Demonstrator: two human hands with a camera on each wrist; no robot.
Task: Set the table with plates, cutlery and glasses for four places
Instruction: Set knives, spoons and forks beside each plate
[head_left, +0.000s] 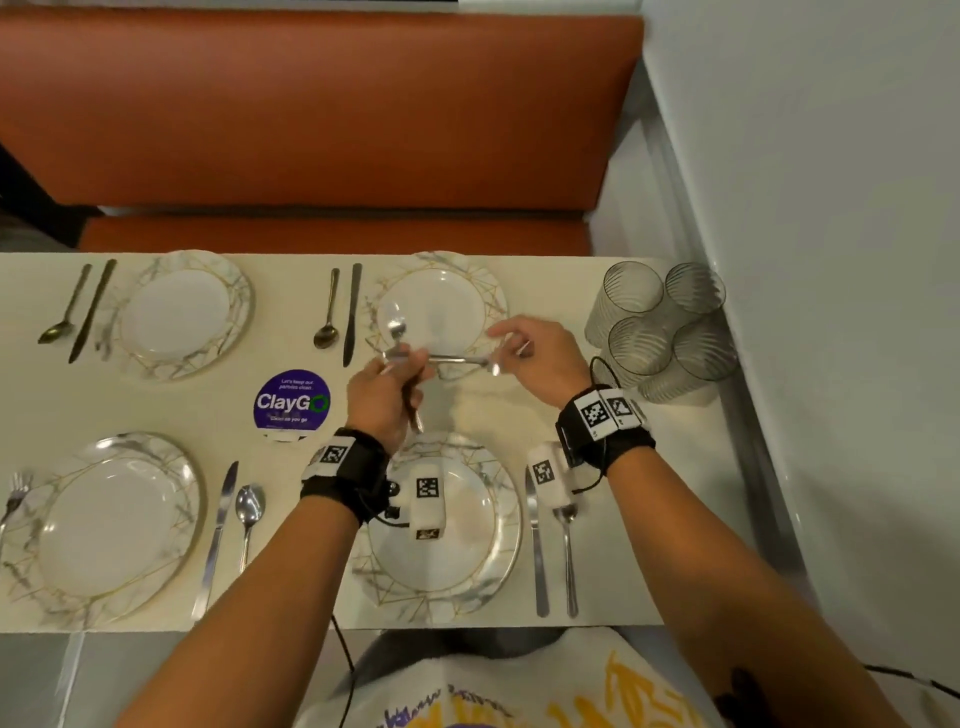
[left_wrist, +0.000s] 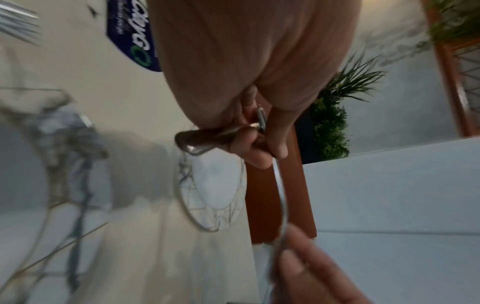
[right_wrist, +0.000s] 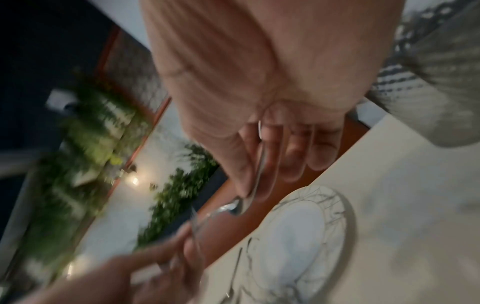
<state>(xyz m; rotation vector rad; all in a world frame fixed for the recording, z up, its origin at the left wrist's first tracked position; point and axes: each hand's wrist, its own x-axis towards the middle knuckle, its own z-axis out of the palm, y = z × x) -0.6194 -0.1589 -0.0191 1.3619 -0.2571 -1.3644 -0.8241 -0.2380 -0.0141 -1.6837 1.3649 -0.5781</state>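
Observation:
My left hand (head_left: 402, 366) grips a silver fork (head_left: 397, 328), tines up, above the near edge of the far right plate (head_left: 496, 291). A second silver utensil (head_left: 457, 358) lies level between my hands. One end is in my left hand's grip (left_wrist: 255, 142). My right hand (head_left: 501, 353) pinches the other end between thumb and fingers (right_wrist: 255, 174). What kind of utensil it is stays unclear through blur. Each far plate has a knife and spoon to its left, each near plate to its right. A fork (head_left: 15, 493) lies left of the near left plate (head_left: 171, 457).
Several ribbed glasses (head_left: 660, 327) stand bunched at the table's far right corner by the wall. A round purple sticker (head_left: 292, 400) marks the table's middle. An orange bench (head_left: 322, 114) runs along the far side. The near right plate (head_left: 498, 545) lies under my wrists.

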